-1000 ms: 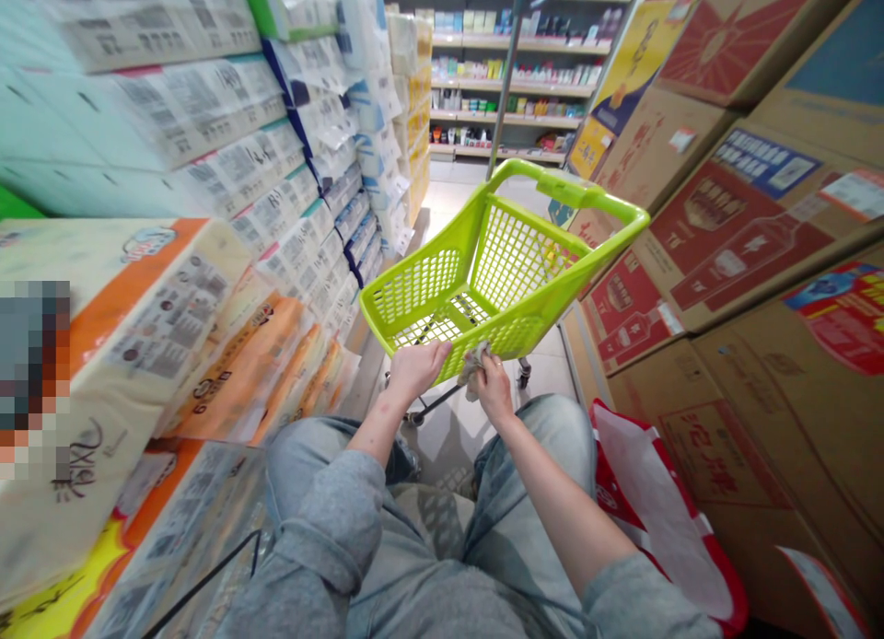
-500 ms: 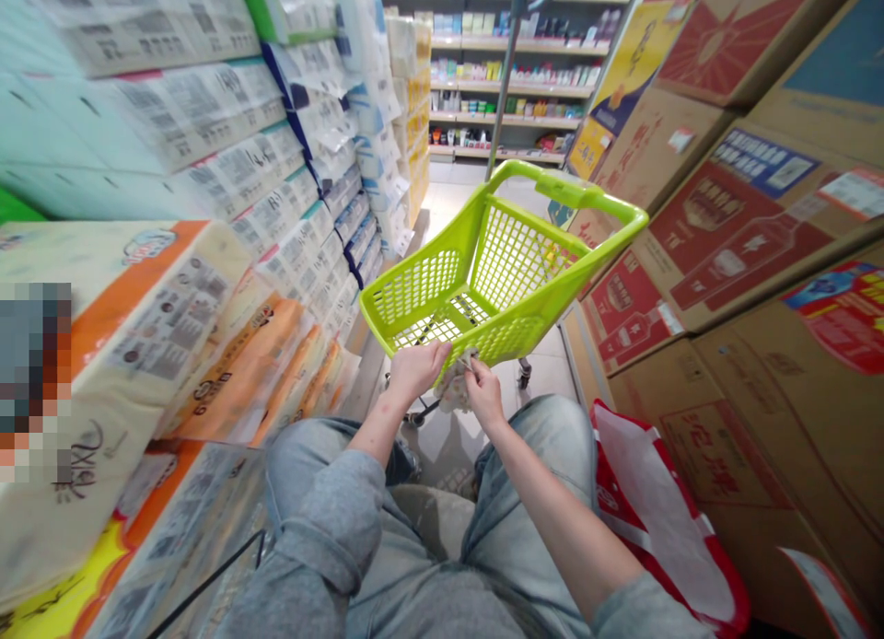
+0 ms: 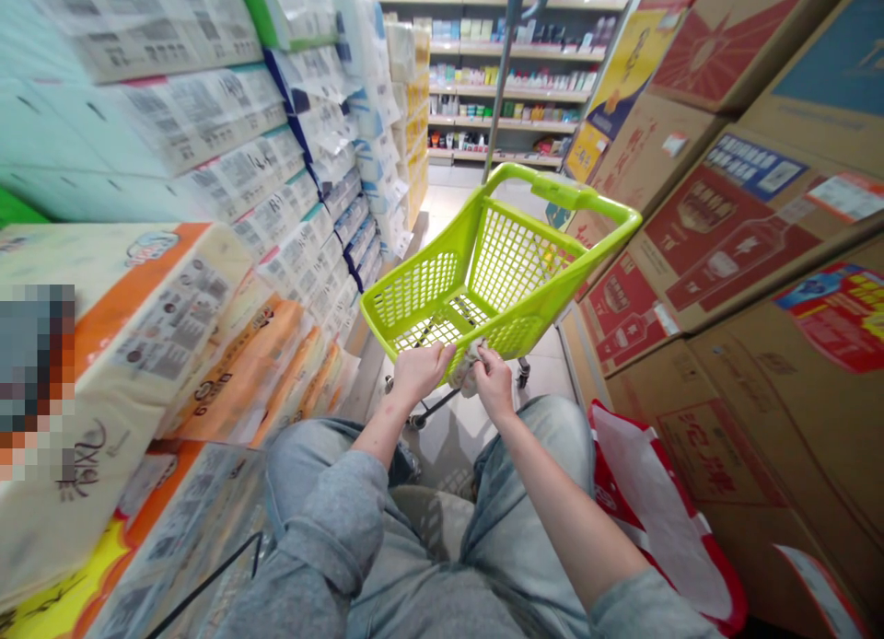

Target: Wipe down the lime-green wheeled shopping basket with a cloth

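A lime-green shopping cart (image 3: 525, 335) with grid-like walls stands in front of my knees, its basket bare inside. My left hand (image 3: 421, 372) is closed round the near rim of the basket. Just to its right, my right hand (image 3: 494, 379) pinches a pale, crumpled cloth (image 3: 468, 370) against the outside of the same rim. The cloth hangs between my two hands and partly hides the rim behind it.
Packs of tissue paper (image 3: 227, 174) are stacked on the left. Cardboard boxes (image 3: 732, 225) rise on the right, with a red and white bag (image 3: 663, 501) beside my right knee. Stocked shelves (image 3: 497, 87) stand behind the cart, and a metal pole (image 3: 501, 87) rises beyond it.
My right hand has moved slightly right and up along the rim with the cloth, which is now bunched higher. My left hand stays on the rim.
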Demonstrator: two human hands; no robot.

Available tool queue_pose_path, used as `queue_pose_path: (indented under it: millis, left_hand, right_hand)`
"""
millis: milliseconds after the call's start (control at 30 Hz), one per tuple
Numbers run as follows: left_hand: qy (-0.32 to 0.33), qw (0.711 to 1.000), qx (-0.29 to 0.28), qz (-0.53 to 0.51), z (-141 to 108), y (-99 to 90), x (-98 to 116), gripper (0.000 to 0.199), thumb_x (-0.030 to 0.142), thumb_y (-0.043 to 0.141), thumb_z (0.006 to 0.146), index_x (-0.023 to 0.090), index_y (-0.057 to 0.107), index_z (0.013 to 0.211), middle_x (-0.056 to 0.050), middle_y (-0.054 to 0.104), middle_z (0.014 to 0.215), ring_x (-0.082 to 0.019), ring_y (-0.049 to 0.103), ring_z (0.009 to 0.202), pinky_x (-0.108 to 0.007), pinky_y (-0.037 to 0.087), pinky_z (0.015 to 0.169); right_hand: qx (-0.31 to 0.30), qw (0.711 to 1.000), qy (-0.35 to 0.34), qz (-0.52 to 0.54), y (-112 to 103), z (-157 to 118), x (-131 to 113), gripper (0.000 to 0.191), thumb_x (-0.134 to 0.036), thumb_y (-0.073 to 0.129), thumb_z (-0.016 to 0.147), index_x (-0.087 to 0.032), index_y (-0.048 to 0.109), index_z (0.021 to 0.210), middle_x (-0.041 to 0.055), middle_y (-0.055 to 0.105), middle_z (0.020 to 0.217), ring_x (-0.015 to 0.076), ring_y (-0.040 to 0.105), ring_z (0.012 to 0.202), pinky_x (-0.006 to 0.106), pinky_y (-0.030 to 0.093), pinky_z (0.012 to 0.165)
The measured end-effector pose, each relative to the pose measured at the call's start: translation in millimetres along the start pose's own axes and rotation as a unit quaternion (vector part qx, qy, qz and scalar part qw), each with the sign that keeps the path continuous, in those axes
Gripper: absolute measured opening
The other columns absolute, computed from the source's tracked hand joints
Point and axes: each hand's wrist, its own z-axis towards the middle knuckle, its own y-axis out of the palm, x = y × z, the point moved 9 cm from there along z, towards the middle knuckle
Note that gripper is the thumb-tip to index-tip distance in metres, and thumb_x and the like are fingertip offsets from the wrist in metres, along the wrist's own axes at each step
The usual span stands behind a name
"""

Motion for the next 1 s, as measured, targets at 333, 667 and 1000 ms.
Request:
queue_pose_path:
  millis: [333,667,1000]
  left_hand:
    - [-0.009,1.0,0.002,0.0,-3.8,0.1,5.7,0.063,0.055,0.006,0.089,0.02,0.059,0.095,-0.007,0.068,0.083,-0.019,0.063,0.083,-0.027,0.042,0.071]
    - [0.002,1.0,0.012,-0.007,-2.3,3.7,12.4,0.065,0.057,0.004,0.088,0.02,0.057,0.095,-0.007,0.067,0.081,-0.02,0.063,0.08,-0.028,0.042,0.069]
    - [0.006,1.0,0.015,0.009,-3.1,3.0,15.1,0.065,0.057,0.003,0.088,0.021,0.057,0.096,-0.006,0.067,0.08,-0.019,0.063,0.079,-0.026,0.041,0.067]
  right_hand:
    - [0.03,0.999,0.039,0.02,4.8,-15.5,28.8,0.036,-0.018,0.038,0.073,-0.017,0.064,0.098,0.0087,0.065,0.096,0.0198,0.057,0.092,0.034,0.043,0.086]
    - [0.015,1.0,0.023,0.006,4.6,-5.3,28.3,0.036,-0.019,0.038,0.071,-0.015,0.065,0.095,0.0099,0.064,0.094,0.0203,0.057,0.089,0.033,0.044,0.083]
    - [0.046,0.97,0.177,0.16,2.3,-22.4,76.6,0.037,-0.033,0.046,0.069,-0.012,0.066,0.092,0.0084,0.069,0.091,0.0202,0.061,0.082,0.031,0.047,0.073]
